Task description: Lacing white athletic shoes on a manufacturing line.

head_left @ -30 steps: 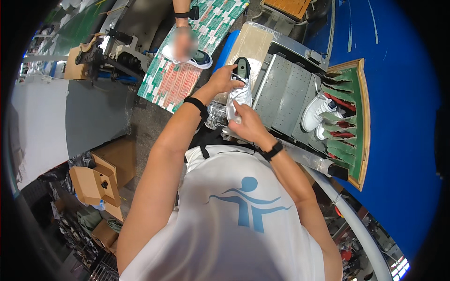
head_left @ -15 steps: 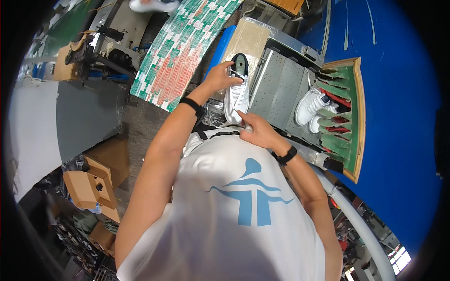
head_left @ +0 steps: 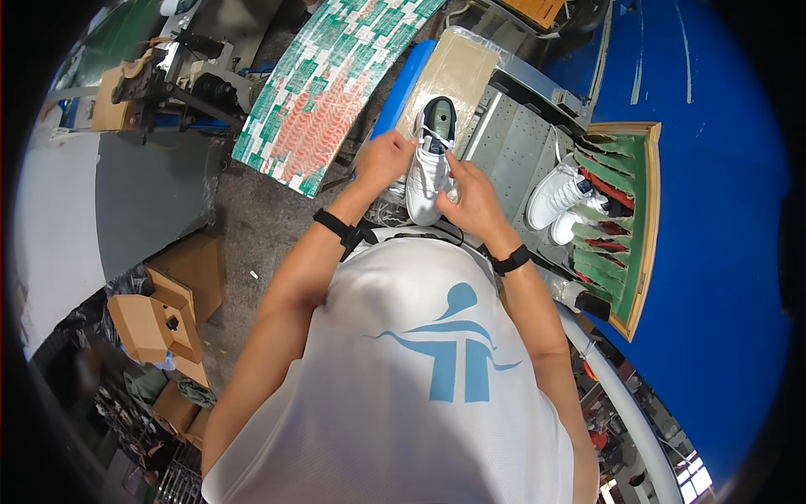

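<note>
A white lace-up sneaker (head_left: 429,181) with a dark collar and green-grey insole lies toe towards me on a tan covered board (head_left: 464,57). At the left of its collar, my left hand (head_left: 384,160) is closed in a pinch on a white shoelace (head_left: 435,134) that crosses the shoe opening. My right hand (head_left: 477,200) grips the sneaker's right side, fingertips beside the upper eyelets and thumb nearer the toe. Whether a lace end is also in those right fingers is hidden.
At right, white sneakers (head_left: 557,195) stand by a wood-framed opening with torn green and red flaps (head_left: 611,233), beside a grey perforated conveyor (head_left: 510,134). A green-and-white taped board (head_left: 327,101) lies left. Cardboard boxes (head_left: 155,323) sit lower left; a white pipe (head_left: 625,403) runs lower right.
My left hand has come off the collar's edge to its left side, pinching a lace. My right hand has moved up from the toe to the sneaker's right side.
</note>
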Motion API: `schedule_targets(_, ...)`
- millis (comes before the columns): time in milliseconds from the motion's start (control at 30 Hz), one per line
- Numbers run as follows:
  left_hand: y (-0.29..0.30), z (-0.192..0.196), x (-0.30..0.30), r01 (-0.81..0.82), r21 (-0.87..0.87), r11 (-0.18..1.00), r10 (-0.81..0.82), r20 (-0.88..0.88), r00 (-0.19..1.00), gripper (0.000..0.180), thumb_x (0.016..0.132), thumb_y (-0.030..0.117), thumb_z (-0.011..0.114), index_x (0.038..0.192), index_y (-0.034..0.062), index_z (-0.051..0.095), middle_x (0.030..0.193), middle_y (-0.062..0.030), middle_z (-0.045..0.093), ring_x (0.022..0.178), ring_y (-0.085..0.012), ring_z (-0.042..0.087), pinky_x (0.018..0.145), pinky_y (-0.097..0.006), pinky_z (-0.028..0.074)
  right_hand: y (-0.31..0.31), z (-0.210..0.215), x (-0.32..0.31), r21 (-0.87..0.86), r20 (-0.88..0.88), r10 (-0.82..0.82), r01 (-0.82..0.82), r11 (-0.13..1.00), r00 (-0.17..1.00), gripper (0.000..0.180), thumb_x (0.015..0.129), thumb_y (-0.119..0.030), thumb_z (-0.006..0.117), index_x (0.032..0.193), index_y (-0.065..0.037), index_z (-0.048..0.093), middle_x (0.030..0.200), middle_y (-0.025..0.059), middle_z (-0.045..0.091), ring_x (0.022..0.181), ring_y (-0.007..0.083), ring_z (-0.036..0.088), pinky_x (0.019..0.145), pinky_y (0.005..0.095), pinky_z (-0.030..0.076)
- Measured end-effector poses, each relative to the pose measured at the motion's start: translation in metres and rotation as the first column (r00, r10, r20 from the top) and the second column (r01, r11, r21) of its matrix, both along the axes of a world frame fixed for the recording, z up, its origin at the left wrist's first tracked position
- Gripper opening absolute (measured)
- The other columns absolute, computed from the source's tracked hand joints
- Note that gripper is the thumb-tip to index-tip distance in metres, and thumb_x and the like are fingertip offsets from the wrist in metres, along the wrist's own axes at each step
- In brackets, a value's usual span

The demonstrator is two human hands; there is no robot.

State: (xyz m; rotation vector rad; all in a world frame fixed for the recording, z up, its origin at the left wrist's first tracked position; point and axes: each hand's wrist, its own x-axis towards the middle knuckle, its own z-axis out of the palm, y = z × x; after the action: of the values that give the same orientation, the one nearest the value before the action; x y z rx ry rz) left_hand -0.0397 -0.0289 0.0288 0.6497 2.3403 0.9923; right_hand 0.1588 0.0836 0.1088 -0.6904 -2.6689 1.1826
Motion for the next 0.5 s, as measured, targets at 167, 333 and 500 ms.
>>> schedule_targets(167,-0.006,-0.043,0.012,0.146,0.084,0.986,-0.168,0.424,0.890,0.043,0.104,0.037,0.077,0.078,0.0057,0.063,0.065,0.0025,0.057,0.061,-0.0098,0.053,0.058,-0.032,0.046,0.001,0.001,-0.002,-0.012,0.008,0.025,-0.024,1.000,1.000,0.073,0.082,-0.019,0.073,0.147,0.011,0.060,0.103,0.0238,0.067,0.099,0.0419,0.067,0.095,0.0505,0.053)
schedule_targets(333,-0.016,-0.006,0.015,0.258,0.229,0.939,-0.335,0.437,0.835,0.040,0.107,0.026,0.072,0.077,0.0043,0.059,0.065,-0.0023,0.056,0.061,-0.0100,0.051,0.057,-0.034,0.043,0.002,-0.003,0.004,-0.018,0.009,-0.003,0.003,1.000,1.000,0.070,0.084,-0.017,0.072,0.148,0.009,0.060,0.105,0.0244,0.069,0.101,0.0412,0.068,0.095,0.0474,0.055)
schedule_targets(500,-0.058,0.031,0.030,0.626,0.176,0.760,-0.650,0.223,0.726,0.032,0.105,0.021,0.070,0.083,-0.0005,0.061,0.073,-0.0162,0.057,0.066,-0.0235,0.059,0.065,-0.040,0.048,0.005,-0.015,0.013,0.019,-0.011,0.033,-0.033,0.999,0.999,0.071,0.086,-0.016,0.072,0.152,0.008,0.057,0.107,0.0218,0.069,0.103,0.0394,0.067,0.096,0.0461,0.054)
